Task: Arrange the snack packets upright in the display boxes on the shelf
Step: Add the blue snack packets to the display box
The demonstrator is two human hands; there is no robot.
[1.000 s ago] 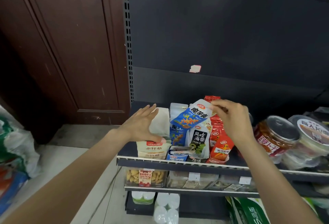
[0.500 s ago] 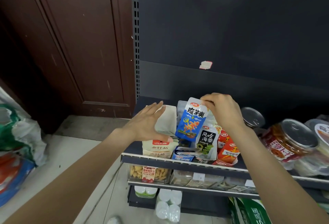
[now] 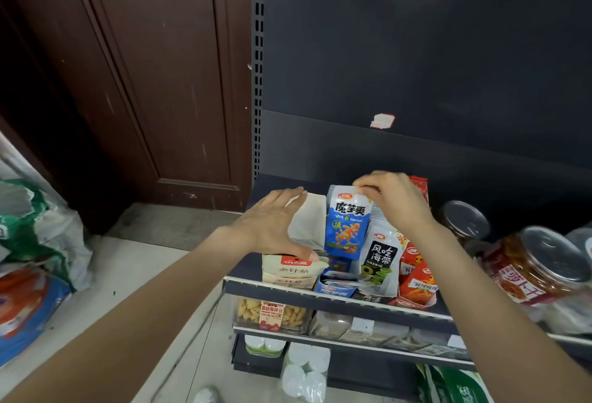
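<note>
Your right hand (image 3: 392, 200) pinches the top edge of the blue packet (image 3: 346, 226), upright over the blue display box (image 3: 334, 285) on the shelf (image 3: 320, 295). Left hand (image 3: 272, 226): fingers straight, bracing the cream box (image 3: 290, 271). Lower the packet straight down, keeping it vertical; hold that brace.
</note>
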